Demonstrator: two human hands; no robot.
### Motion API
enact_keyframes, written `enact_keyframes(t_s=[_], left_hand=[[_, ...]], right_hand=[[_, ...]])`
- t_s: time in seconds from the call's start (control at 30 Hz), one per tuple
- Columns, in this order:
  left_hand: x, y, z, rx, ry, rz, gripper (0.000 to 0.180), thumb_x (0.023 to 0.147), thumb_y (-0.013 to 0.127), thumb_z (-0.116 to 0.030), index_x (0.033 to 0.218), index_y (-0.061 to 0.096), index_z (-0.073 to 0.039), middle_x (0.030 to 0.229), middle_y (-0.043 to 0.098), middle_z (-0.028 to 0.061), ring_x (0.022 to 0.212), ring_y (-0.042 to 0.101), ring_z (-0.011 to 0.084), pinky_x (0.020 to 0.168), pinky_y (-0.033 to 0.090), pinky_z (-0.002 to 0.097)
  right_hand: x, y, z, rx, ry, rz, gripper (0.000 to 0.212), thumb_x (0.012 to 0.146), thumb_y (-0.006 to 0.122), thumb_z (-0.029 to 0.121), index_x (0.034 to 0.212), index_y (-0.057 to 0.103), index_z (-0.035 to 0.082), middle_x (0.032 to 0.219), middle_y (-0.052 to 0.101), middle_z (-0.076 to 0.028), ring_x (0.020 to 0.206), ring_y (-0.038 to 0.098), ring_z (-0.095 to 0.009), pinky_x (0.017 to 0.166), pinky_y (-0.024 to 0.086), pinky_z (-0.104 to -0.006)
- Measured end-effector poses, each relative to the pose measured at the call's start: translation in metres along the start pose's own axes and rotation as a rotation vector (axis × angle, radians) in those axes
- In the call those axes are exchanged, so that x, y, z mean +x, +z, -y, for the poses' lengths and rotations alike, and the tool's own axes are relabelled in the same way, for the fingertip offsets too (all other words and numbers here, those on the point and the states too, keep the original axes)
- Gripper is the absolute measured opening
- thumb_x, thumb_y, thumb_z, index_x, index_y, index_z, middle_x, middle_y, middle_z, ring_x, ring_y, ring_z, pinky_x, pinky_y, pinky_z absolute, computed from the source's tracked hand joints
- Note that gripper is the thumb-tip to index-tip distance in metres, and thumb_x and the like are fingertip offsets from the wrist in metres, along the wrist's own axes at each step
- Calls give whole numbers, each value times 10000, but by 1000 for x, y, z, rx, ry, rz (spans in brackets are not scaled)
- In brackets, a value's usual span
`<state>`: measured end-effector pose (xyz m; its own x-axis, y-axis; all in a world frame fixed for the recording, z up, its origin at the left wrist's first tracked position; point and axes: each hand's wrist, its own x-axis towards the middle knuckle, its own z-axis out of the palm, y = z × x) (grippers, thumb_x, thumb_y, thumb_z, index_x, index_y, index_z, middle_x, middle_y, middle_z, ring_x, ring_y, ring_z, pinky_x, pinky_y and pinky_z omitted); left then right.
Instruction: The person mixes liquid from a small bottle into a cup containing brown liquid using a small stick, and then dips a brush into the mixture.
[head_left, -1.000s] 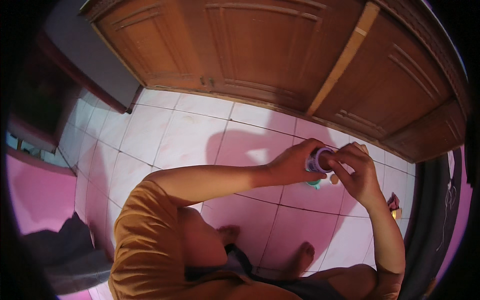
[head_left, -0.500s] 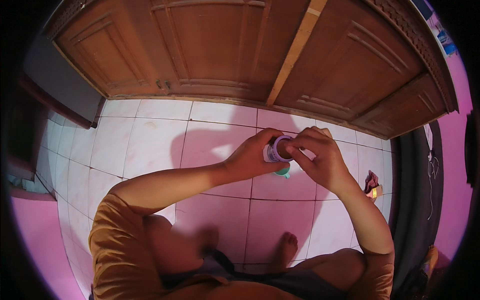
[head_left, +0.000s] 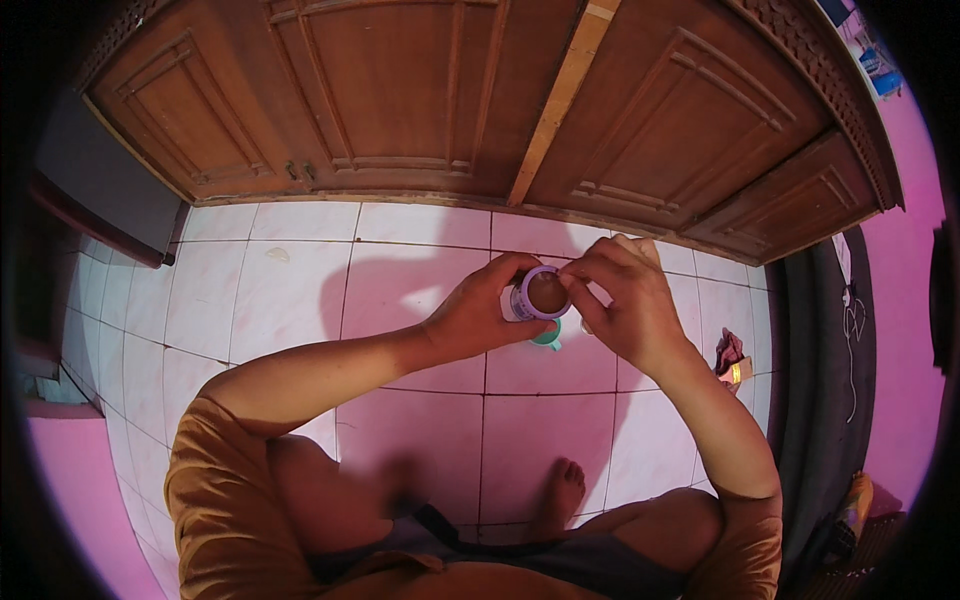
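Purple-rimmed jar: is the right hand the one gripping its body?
No, the left hand is wrapped around the jar, while the right hand has its fingertips at the rim.

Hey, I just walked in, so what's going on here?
A person's left hand grips a purple-rimmed container, its brown inside showing. The right hand has its fingertips at the container's edge; whether they pinch anything is unclear. A teal object shows just below, and a wooden cabinet stands beyond.
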<state>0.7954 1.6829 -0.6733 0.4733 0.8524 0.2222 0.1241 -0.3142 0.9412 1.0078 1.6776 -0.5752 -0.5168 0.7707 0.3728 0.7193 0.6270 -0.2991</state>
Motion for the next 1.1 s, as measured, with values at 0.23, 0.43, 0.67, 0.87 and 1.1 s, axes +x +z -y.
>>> enact_keyframes(t_s=[0.23, 0.43, 0.67, 0.87, 1.1], left_hand=[[2, 0, 0, -8, 5, 14, 675, 818, 892, -173, 1350, 505, -23, 1309, 609, 137, 1263, 611, 252, 1104, 489, 381], [0, 1, -3, -4, 2, -9, 677, 816, 896, -177, 1348, 508, -23, 1297, 613, 130, 1249, 619, 247, 1097, 494, 376], [2, 3, 1, 38, -16, 14, 688, 811, 896, -174, 1354, 502, -22, 1292, 616, 131, 1247, 620, 251, 1104, 494, 382], [3, 2, -3, -6, 33, -6, 667, 812, 894, -168, 1339, 513, -23, 1287, 621, 128, 1244, 622, 243, 1100, 495, 375], [4, 4, -2, 7, 9, -2, 678, 813, 895, -165, 1354, 509, -29, 1291, 622, 125, 1251, 617, 237, 1099, 492, 374]], right_hand=[[-3, 3, 7, 241, 51, 72, 51, 877, 757, 85, 922, 739, 101, 864, 659, -23, 851, 614, -220, 863, 419, -375], [-6, -5, 2, -10, 94, 74, 61, 878, 757, 88, 934, 734, 95, 862, 659, -22, 873, 623, -211, 870, 414, -360], [-2, 5, 1, 80, -4, -21, 46, 871, 765, 101, 891, 725, 88, 877, 682, -32, 861, 633, -216, 863, 419, -361], [-9, -2, 1, 250, 128, 98, 55, 861, 766, 96, 909, 739, 92, 851, 659, -32, 857, 621, -234, 849, 423, -367], [-5, -1, -2, -6, 10, -43, 48, 876, 758, 96, 916, 732, 90, 832, 646, -26, 828, 623, -221, 864, 423, -362]])
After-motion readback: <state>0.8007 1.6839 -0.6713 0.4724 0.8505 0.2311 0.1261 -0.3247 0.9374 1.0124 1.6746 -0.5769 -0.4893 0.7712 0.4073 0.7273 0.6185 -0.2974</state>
